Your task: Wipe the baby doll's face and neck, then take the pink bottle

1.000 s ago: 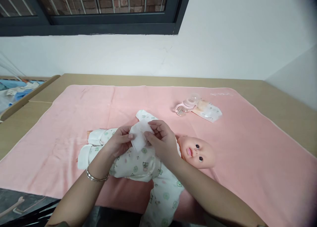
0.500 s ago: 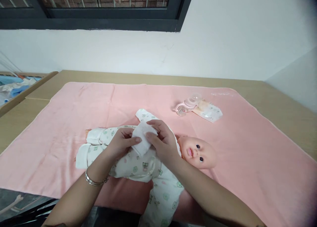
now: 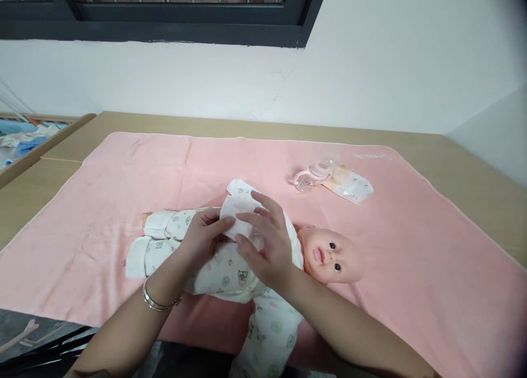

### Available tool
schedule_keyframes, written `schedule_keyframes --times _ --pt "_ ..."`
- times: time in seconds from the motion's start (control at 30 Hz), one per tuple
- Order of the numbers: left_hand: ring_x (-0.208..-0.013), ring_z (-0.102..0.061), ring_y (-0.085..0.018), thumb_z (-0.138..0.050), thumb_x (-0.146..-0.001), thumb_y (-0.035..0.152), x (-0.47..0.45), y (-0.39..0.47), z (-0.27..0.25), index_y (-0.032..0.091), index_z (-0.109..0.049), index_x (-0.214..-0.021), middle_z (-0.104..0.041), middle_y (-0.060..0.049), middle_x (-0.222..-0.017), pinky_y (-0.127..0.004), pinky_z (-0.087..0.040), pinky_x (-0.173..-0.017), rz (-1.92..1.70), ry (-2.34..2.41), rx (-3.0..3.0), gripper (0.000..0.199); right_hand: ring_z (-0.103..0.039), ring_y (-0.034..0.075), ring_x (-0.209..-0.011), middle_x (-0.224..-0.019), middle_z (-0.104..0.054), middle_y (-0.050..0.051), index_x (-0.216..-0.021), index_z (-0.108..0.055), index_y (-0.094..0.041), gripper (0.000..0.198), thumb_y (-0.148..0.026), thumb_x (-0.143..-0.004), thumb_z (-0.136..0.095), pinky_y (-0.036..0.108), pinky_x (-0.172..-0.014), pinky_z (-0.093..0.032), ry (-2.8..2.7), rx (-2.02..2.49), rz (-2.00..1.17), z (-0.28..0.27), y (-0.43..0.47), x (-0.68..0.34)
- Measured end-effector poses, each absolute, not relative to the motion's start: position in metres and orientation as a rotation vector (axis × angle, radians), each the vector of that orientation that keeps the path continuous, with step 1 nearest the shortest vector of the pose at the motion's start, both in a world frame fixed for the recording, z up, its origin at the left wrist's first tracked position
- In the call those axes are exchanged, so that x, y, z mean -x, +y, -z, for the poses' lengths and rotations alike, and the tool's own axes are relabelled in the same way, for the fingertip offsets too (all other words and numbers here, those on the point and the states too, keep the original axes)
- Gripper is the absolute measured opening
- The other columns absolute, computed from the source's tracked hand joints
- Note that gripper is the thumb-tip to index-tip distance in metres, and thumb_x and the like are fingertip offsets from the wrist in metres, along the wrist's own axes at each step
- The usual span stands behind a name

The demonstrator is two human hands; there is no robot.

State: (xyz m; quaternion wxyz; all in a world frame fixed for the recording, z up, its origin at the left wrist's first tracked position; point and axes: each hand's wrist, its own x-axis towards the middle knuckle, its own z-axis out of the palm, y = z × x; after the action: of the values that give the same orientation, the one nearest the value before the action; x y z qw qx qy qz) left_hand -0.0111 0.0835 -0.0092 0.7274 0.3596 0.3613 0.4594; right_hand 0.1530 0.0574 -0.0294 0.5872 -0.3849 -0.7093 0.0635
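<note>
A baby doll [image 3: 331, 255] in a white patterned outfit lies on its back on a pink sheet [image 3: 135, 174], head to the right. Above its belly, my left hand [image 3: 206, 229] pinches a folded white wipe [image 3: 236, 213] between thumb and fingers; a bracelet circles that wrist. My right hand [image 3: 267, 246] hovers over the wipe's right side, its fingers spread and thumb apart. Whether its fingertips touch the wipe is hard to tell. Part of the wipe is hidden behind my fingers.
Beyond the doll, a pink and clear baby bottle [image 3: 315, 174] lies beside a small white printed packet [image 3: 352, 185]. The wooden tabletop [image 3: 197, 126] meets a white wall at the back. Blue and white cloths [image 3: 31, 142] lie in a wooden-edged crib or box at far left.
My right hand has loosened from the wipe and spread its fingers. The left hand keeps its pinch, and the wipe now lies flatter and slightly higher. The view has tilted down a little.
</note>
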Motion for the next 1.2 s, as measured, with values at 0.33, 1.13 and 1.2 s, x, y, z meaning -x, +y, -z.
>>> schedule_keyframes --times 0.33,1.13,1.2 --pt "-0.074 -0.067 -0.017 -0.085 -0.070 0.024 0.008 0.075 0.016 0.018 -0.088 -0.079 -0.077 -0.005 -0.077 -0.026 -0.054 -0.069 -1.103 0.823 -0.904 0.010 -0.071 0.025 -0.130 -0.131 -0.076 0.011 -0.123 -0.075 -0.023 0.022 -0.019 -0.103 -0.067 0.045 -0.111 -0.065 -1.722 0.919 -0.191 0.025 0.059 -0.150" --pt "-0.087 -0.065 -0.019 -0.076 -0.075 0.015 0.008 0.073 0.021 0.020 -0.084 -0.079 -0.075 -0.003 -0.089 -0.029 -0.052 -0.079 -1.187 0.878 -0.989 0.011 -0.080 0.019 -0.108 -0.117 -0.081 0.006 -0.120 -0.075 -0.023 0.023 -0.019 -0.099 -0.067 0.031 -0.097 -0.069 -1.679 0.999 -0.378 0.025 0.057 -0.149" --pt "-0.085 -0.065 -0.019 -0.077 -0.073 0.014 0.007 0.073 0.020 0.020 -0.083 -0.080 -0.075 -0.003 -0.087 -0.029 -0.052 -0.077 -1.201 0.895 -0.979 0.011 -0.080 0.019 -0.107 -0.117 -0.081 0.006 -0.119 -0.076 -0.023 0.023 -0.019 -0.099 -0.067 0.031 -0.095 -0.069 -1.682 1.008 -0.389 0.025 0.057 -0.150"
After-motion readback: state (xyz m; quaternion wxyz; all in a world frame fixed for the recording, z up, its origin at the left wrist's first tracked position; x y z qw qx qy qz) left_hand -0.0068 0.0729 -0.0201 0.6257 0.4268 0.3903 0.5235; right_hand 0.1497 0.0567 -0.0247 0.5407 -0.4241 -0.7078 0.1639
